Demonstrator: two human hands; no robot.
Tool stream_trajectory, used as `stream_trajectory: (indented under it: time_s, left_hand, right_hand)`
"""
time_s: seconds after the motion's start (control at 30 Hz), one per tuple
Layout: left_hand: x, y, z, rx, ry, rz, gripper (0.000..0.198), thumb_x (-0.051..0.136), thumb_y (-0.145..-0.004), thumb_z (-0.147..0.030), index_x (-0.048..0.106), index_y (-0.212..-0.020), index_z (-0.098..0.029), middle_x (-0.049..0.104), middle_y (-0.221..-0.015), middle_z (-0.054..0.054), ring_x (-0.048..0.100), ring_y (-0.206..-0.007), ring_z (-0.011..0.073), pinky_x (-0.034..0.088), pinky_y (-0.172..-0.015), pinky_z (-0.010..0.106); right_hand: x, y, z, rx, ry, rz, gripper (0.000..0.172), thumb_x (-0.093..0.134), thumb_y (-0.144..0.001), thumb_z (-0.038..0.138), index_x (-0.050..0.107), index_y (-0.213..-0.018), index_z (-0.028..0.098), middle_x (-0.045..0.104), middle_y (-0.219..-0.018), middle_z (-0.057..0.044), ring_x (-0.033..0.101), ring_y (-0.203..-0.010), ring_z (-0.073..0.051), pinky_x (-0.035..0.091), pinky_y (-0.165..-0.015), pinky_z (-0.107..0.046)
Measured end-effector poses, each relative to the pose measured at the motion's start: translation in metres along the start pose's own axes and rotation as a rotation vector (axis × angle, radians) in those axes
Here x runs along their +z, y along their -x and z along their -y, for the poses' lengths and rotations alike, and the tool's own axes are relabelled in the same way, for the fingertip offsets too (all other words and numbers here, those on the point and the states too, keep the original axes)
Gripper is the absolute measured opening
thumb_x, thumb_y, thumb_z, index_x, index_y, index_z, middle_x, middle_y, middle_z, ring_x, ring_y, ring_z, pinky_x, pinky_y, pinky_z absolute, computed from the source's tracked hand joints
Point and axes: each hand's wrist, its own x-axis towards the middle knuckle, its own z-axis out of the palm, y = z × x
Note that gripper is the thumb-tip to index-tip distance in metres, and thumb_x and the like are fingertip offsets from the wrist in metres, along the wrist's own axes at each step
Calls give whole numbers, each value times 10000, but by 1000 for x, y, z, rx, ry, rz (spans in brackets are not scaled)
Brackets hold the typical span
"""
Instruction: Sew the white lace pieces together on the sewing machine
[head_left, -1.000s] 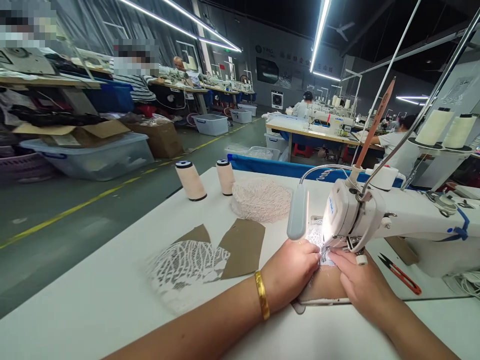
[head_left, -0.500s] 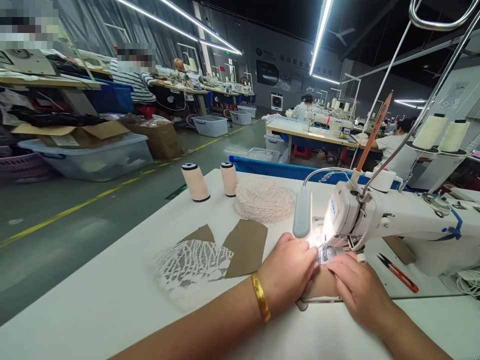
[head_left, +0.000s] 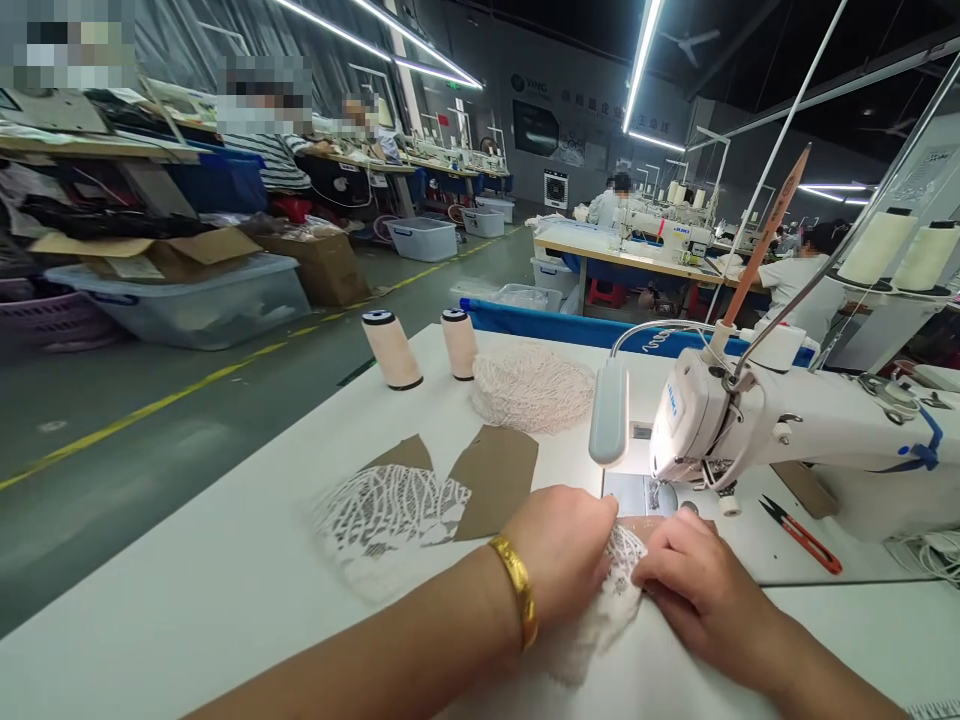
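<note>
My left hand (head_left: 568, 543), with a gold bangle at the wrist, has its fingers closed on a white lace piece (head_left: 624, 568). The thumb and fingers of my right hand (head_left: 701, 585) pinch the other side of that lace. A strip of brown fabric (head_left: 643, 524) shows behind the lace, between both hands. The lace trails over the table edge side toward me, partly hidden by my left hand. Just beyond my fingers are the presser foot (head_left: 655, 494) and the metal needle plate (head_left: 624, 493) of the white sewing machine (head_left: 686, 410).
Left of my hands lie brown cut pieces (head_left: 495, 480) and flat white lace (head_left: 379, 520). Behind them sit a lace pile (head_left: 532, 388) and two thread cones (head_left: 391, 350). A lamp (head_left: 609, 412) hangs beside the machine head. Red-handled thread snips (head_left: 801, 535) lie at right. People work at other tables.
Both hands have drawn back slightly from the needle toward me. White lace now shows between them, where brown fabric lay under the presser foot. The needle plate is uncovered.
</note>
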Motion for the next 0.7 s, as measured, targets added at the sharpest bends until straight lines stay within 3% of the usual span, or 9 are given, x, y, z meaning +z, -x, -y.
stream_trajectory:
  time_s: [0.1,0.17,0.27,0.37,0.47,0.6,0.7]
  left_hand:
    - [-8,-6,-4,43,90,-16,165,714,-784,-283,578,-752,-194,633,-855,83,625,-803,276,507,-693,376]
    - [-6,-13,-4,83,218,-54,137,702,-744,-211,567,-729,-194,637,-932,81,611,-890,270,501,-757,374]
    - [1,-20,-2,91,448,-59,148,595,-709,-106,488,-682,-204,613,-798,9,577,-794,201,458,-714,311]
    - [7,-20,-2,44,638,-42,127,577,-728,-141,486,-773,-217,619,-758,-31,557,-706,171,421,-639,284]
    - [9,-18,-3,73,602,-57,135,649,-781,-248,592,-898,-212,651,-801,-16,586,-789,207,441,-733,326]
    - [13,-17,-4,111,520,-115,123,665,-811,-292,624,-743,-199,662,-885,30,593,-904,239,440,-851,377]
    - [15,-17,-4,119,597,-150,107,626,-817,-249,587,-730,-201,661,-792,-2,592,-821,202,448,-832,345]
  right_hand:
    - [-4,1,0,22,-70,-39,215,507,-974,73,630,-964,249,608,-865,-6,545,-823,-187,438,-717,-304]
    - [-7,0,1,47,-133,-39,199,491,-960,84,605,-951,247,635,-871,-4,551,-822,-192,445,-738,-324]
    - [-10,-1,2,116,-185,-12,145,465,-981,151,559,-917,241,641,-876,-7,560,-828,-199,445,-747,-339]
    - [-10,0,1,175,-183,-17,178,491,-1030,258,521,-855,237,591,-822,3,549,-792,-190,439,-717,-320]
    - [-5,2,-1,180,-152,-51,220,519,-1047,277,509,-831,235,598,-823,0,552,-794,-189,438,-713,-309]
    - [1,4,-3,166,-120,-85,186,521,-1041,223,530,-856,239,633,-858,-7,572,-817,-194,452,-739,-308]
    - [3,6,-3,239,-103,-138,136,527,-1040,224,555,-909,247,645,-853,3,586,-775,-183,461,-708,-290]
